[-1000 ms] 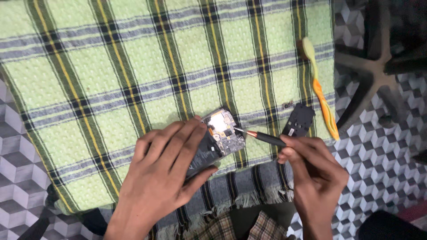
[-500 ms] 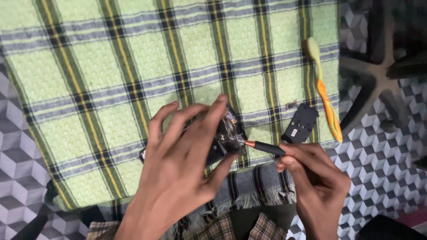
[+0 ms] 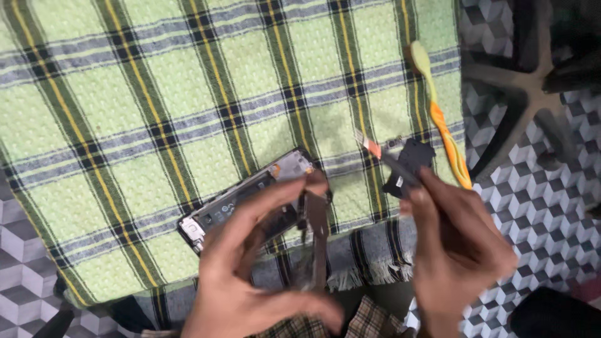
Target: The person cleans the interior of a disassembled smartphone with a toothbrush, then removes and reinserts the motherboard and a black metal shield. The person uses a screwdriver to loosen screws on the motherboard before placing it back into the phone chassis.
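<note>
An opened phone (image 3: pixel 244 200) with its back removed lies on a green plaid cloth (image 3: pixel 156 106). My left hand (image 3: pixel 263 263) hovers over its near end and pinches a thin dark strip (image 3: pixel 318 238) that hangs down from the phone, blurred. My right hand (image 3: pixel 457 250) grips a small screwdriver (image 3: pixel 379 152) with an orange collar, its tip raised and pointing up-left, clear of the phone. A small black phone part (image 3: pixel 410 164) lies on the cloth just behind the screwdriver.
A yellow and orange toothbrush (image 3: pixel 438 112) lies along the cloth's right edge. The dark star base of a chair (image 3: pixel 532 81) stands on the cube-patterned floor (image 3: pixel 551 206) at the upper right. Checked fabric shows at the bottom edge.
My left hand has lifted off the phone and now pulls a dark strip up from it. My right hand has drawn the screwdriver tip away from the phone, up and to the right.
</note>
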